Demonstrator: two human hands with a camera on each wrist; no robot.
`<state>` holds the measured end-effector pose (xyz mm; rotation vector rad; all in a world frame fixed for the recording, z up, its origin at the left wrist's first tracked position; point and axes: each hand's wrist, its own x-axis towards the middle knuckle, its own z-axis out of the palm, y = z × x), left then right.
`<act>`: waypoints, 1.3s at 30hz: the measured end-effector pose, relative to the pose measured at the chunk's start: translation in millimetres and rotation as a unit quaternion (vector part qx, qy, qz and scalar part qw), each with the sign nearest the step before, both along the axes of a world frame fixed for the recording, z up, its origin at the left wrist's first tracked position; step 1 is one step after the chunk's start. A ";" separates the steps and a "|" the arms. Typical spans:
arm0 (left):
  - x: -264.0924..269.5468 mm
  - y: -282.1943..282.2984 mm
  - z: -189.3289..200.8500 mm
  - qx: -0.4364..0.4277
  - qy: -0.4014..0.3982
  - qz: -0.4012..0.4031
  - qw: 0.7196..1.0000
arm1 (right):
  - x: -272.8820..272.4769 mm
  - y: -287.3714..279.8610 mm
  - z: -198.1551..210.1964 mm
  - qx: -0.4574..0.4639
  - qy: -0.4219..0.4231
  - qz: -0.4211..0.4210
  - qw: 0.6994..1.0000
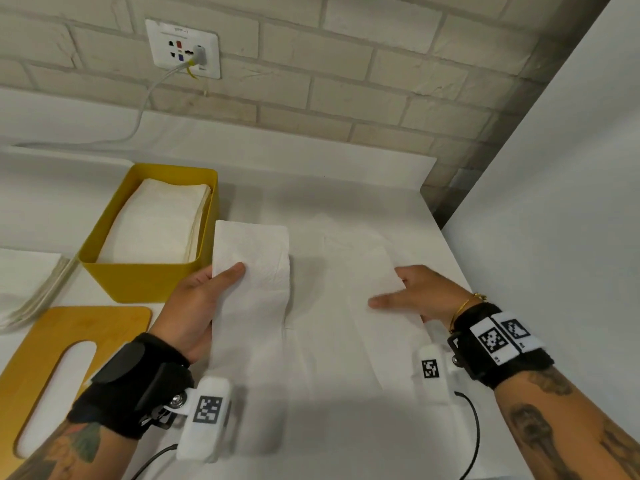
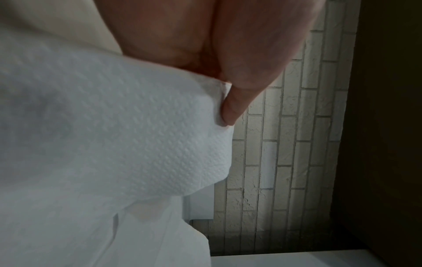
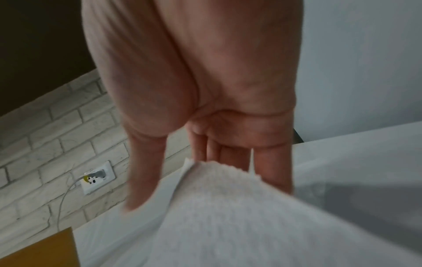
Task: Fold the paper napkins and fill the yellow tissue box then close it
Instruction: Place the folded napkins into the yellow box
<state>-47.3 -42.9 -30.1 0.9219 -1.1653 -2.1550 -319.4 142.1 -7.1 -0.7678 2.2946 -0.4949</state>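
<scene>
Now hands [image 1: 194,306] at napkin [image 1: 311,306] edges

White table [image 1: 363,202] fills lower frame, low white ledge [image 1: 277,147] along far edge. Whitewashed brick wall [image 1: 346,64] spans 10 to 1 o'clock. White socket plate [image 1: 182,48] at 11 o'clock on brick, grey plug inserted, white cable [image 1: 145,102] drooping toward 9 o'clock onto ledge. Plain white panel [image 1: 561,188] rises at 2 to 4 o'clock, beside table edge. Light soft, even; faint shadows on tabletop.
</scene>
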 end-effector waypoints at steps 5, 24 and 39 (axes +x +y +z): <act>1.1 -4.3 -1.7 -0.001 0.005 -0.002 1.000 | 32.6 0.6 17.2 0.000 0.099 0.074 0.992; 11.3 -5.2 -8.2 0.006 0.057 -0.019 0.998 | 68.0 -41.4 -29.1 0.039 0.079 -0.007 0.996; -6.9 6.4 5.1 0.142 0.090 -0.020 0.986 | 84.1 -35.5 81.7 -0.474 -0.248 -0.035 0.844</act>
